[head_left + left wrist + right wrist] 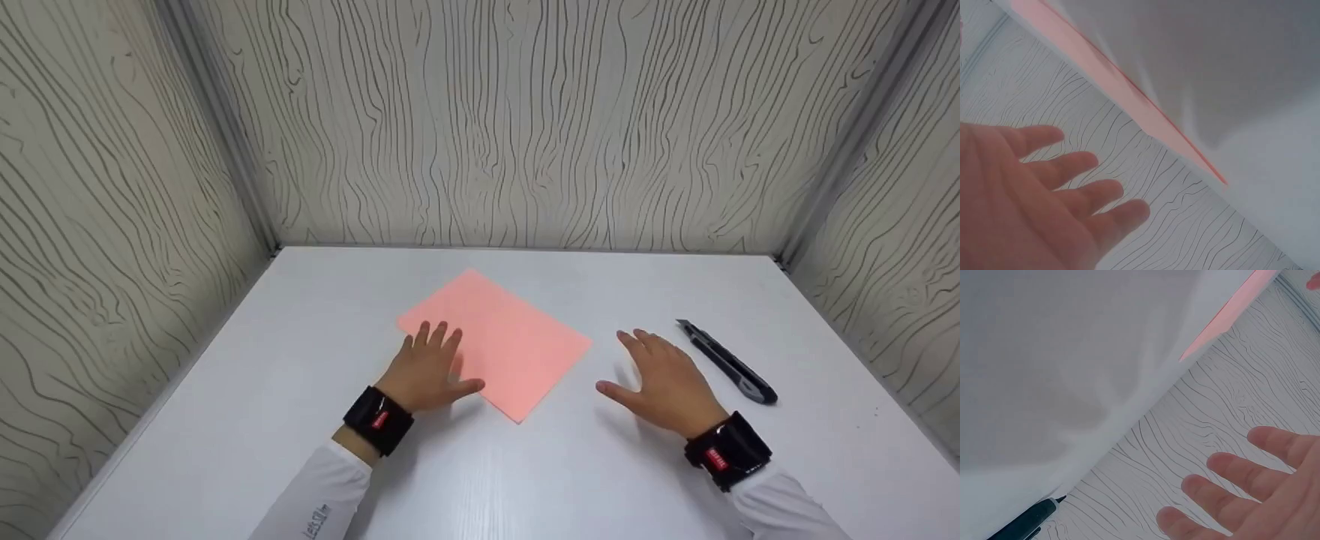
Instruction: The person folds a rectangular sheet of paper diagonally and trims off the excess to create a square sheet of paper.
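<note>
A pink square of paper (517, 341) lies turned cornerwise on the white table. Over its left edge hovers my left hand (427, 371), fingers spread and holding nothing; in the left wrist view the same hand (1033, 191) shows straight fingers, with the paper (1117, 87) beyond. My right hand (664, 382) is held above the table between the paper and a black-and-grey utility knife (727, 362), its fingers apart and nothing in them. The knife (1024, 520) points its tip away from me; in the right wrist view it shows at the lower left, apart from my right hand (1252, 495).
The white table (345, 300) ends at a back wall (487, 135) with a wood-grain pattern. Similar panels stand at the left and right, with grey metal posts (217, 127) in the corners. Both wrists wear black straps (379, 421).
</note>
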### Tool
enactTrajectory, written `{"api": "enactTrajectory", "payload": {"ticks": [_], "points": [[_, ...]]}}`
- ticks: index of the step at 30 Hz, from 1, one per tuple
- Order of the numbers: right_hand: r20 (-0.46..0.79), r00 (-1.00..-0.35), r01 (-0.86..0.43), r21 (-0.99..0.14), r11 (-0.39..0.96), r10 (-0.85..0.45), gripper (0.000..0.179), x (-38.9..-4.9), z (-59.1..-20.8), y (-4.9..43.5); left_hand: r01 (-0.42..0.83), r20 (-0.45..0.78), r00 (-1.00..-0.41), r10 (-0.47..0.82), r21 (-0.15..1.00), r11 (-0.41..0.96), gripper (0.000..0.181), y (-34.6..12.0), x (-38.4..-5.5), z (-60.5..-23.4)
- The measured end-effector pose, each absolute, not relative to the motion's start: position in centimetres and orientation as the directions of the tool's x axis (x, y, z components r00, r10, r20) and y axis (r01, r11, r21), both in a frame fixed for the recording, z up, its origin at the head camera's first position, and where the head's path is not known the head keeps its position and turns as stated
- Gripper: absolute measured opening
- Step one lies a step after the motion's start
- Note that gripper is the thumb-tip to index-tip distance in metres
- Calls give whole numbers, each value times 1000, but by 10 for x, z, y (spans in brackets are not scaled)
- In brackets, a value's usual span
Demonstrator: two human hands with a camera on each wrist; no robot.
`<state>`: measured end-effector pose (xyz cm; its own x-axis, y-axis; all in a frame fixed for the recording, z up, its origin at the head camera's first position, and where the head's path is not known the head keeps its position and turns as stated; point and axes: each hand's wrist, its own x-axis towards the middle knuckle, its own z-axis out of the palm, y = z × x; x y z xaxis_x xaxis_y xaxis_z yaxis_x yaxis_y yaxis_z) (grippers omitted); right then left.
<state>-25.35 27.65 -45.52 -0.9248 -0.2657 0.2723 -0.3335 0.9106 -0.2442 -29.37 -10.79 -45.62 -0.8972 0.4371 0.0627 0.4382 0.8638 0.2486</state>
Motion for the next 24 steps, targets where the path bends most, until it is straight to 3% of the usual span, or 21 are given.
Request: {"api": "enactTrajectory", "payload": {"ticks": [7,24], "points": [[294,-910,-368,-244,897,-293,85,-256,-456,270,467,-47,-869,492,249,849,88,-96,-310,-453],[235,-902,-409,-194,892,-363,85,-258,-466,258,411,-180,-889,422,97,907,114,-56,-327,-458]]}}
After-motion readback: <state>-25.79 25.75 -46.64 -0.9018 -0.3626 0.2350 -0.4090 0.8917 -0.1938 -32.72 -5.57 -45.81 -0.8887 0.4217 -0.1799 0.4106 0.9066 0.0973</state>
